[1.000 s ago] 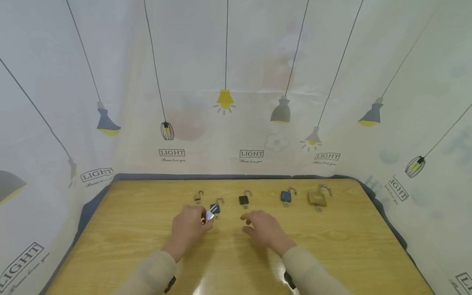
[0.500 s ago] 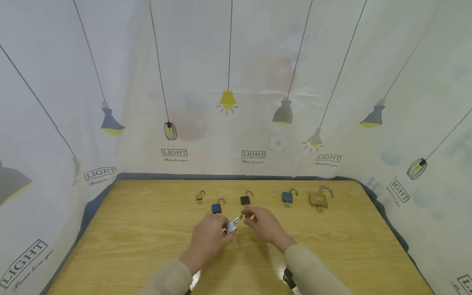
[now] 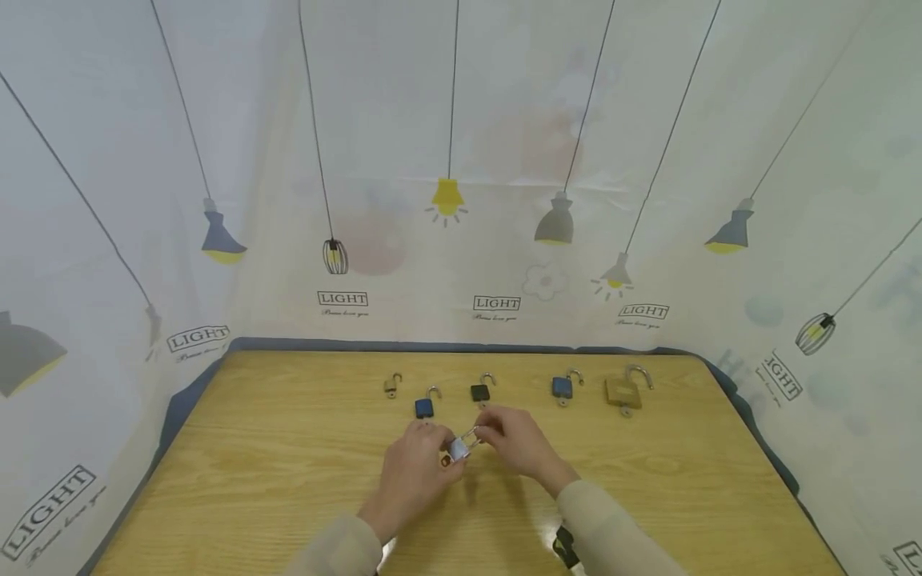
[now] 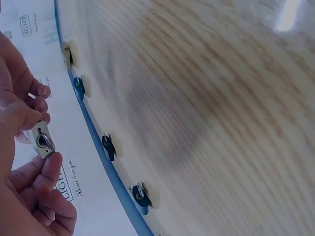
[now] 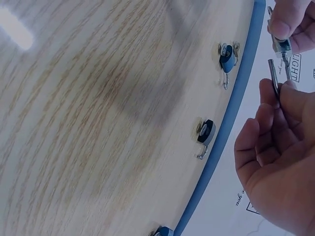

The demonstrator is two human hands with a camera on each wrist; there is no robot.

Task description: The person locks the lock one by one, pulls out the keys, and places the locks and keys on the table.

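My left hand [image 3: 412, 472] pinches the body of a small silver padlock [image 3: 458, 450] between thumb and fingers, raised over the wooden table. A key [image 4: 46, 141] sits in the keyhole on its underside, seen in the left wrist view. Thumb and finger of my right hand [image 3: 520, 446] pinch the bend of its shackle [image 5: 273, 73]. In the right wrist view the shackle is swung out, with one leg free of the body. Beyond the left hand lies a blue padlock [image 3: 424, 408]; a black padlock [image 3: 480, 393] lies just past the right fingertips.
A small brass padlock [image 3: 391, 386] lies at the back left of the table [image 3: 252, 464]. To the right are another blue padlock [image 3: 562, 388] and a large brass padlock [image 3: 623, 393]. All have raised shackles. A lamp-patterned cloth [image 3: 403, 320] hangs behind the table's far edge.
My left hand has brought the silver padlock rightward, away from the left blue padlock, to the right hand. The right fingers, free a second ago, now pinch its shackle.
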